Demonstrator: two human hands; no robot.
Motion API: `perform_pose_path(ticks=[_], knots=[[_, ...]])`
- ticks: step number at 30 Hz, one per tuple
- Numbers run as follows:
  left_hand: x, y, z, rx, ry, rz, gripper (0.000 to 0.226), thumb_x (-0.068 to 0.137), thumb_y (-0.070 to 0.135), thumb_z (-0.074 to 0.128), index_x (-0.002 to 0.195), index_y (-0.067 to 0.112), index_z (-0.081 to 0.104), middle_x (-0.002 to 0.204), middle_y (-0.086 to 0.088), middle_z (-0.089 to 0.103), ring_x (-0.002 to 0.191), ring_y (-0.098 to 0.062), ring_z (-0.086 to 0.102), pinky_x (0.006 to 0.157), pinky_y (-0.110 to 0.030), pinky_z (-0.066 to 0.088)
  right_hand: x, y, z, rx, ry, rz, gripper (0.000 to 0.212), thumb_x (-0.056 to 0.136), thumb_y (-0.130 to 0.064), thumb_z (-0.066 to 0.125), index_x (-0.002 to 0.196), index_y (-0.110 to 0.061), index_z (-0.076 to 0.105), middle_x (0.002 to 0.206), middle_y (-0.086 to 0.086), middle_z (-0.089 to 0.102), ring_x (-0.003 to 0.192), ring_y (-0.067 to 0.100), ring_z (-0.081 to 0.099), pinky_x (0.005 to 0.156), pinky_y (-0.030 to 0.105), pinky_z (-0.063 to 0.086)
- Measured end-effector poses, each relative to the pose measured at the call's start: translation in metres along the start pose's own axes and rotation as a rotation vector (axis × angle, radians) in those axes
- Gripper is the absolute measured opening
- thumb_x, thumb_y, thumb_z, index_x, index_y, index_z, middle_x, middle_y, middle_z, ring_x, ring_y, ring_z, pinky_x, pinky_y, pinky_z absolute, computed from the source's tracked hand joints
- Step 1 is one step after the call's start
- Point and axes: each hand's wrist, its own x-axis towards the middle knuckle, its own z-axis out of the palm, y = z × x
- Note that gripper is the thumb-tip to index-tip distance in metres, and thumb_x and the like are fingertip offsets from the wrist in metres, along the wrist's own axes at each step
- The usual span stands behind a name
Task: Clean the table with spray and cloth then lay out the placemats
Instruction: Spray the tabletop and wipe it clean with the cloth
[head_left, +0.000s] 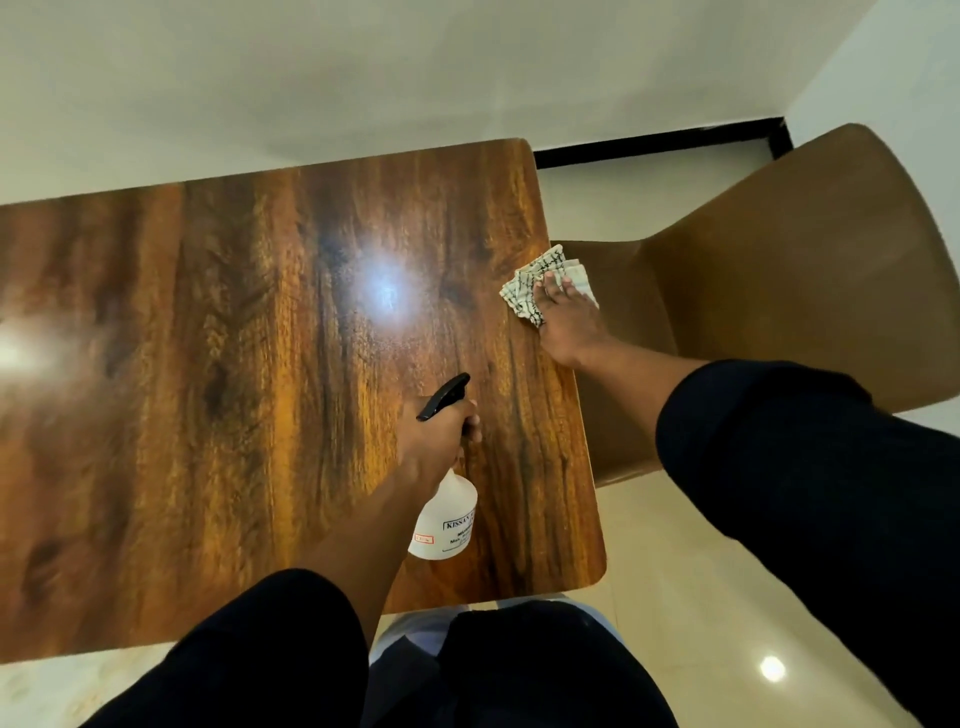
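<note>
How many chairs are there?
1. The brown chair stands beside the table's right edge, near the hand pressing the cloth. Others may be out of view.

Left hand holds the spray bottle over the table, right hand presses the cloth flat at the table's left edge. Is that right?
One slip: the cloth lies at the table's right edge, beside the chair, not the left. The head view shows it. The rest stands: the left hand holds the spray bottle, and the right hand presses the cloth flat.

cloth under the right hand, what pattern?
White cloth with a dark check-like line pattern, seen in the head view, under the right hand.
</note>
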Motion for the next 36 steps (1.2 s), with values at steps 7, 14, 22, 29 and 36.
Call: perform_pose_path(ticks=[7, 14, 22, 29, 36], knots=[[-0.013, -0.015, 0.004, -0.012, 0.002, -0.009, 0.021, 0.097, 0.014, 0.068, 0.08, 0.002, 0.073, 0.067, -0.015, 0.07, 0.042, -0.012, 0.054, 0.049, -0.031, 0.04, -0.013, -0.001, 0.005, -0.018, 0.009, -0.001, 0.069, 0.107, -0.02, 0.041, 0.165, -0.016, 0.004, 0.172, 0.005, -0.006, 0.159, 0.026, -0.002, 0.129, 0.04, 0.006], [-0.028, -0.031, -0.003, -0.013, -0.022, 0.006, 0.021, 0.098, 0.013, 0.067, 0.081, 0.003, 0.072, 0.068, -0.014, 0.07, 0.042, -0.013, 0.052, 0.048, -0.029, 0.041, -0.082, -0.009, 0.042, 0.033, 0.037, 0.015, 0.068, 0.107, -0.02, 0.04, 0.165, -0.014, 0.005, 0.173, 0.006, -0.002, 0.159, 0.029, -0.002, 0.128, 0.04, 0.007], [-0.058, -0.059, -0.041, -0.018, 0.008, 0.08, 0.02, 0.097, 0.008, 0.066, 0.079, 0.002, 0.071, 0.071, -0.019, 0.07, 0.044, -0.017, 0.05, 0.043, -0.026, 0.042, -0.182, -0.054, 0.089, 0.048, 0.052, 0.09, 0.064, 0.107, -0.027, 0.037, 0.165, -0.015, 0.012, 0.172, 0.006, 0.007, 0.159, 0.028, 0.002, 0.129, 0.042, 0.01], [-0.075, -0.08, -0.11, -0.101, 0.08, 0.139, 0.019, 0.089, 0.017, 0.071, 0.09, -0.002, 0.076, 0.076, -0.022, 0.076, 0.044, -0.022, 0.05, 0.045, -0.029, 0.044, -0.204, -0.15, 0.071, 0.355, 0.218, 0.131, 0.034, 0.104, -0.042, 0.041, 0.115, -0.019, 0.064, 0.103, 0.006, 0.071, 0.095, 0.03, 0.067, 0.078, 0.041, 0.054], [-0.109, -0.124, -0.201, -0.26, 0.225, 0.148, 0.032, 0.093, 0.022, 0.073, 0.104, -0.008, 0.07, 0.076, -0.017, 0.074, 0.048, -0.018, 0.056, 0.047, -0.029, 0.046, -0.194, -0.254, 0.068, 1.036, 0.038, 0.199, 0.026, 0.099, -0.024, 0.06, 0.091, -0.002, 0.071, 0.09, 0.014, 0.076, 0.084, 0.032, 0.072, 0.067, 0.033, 0.048]])
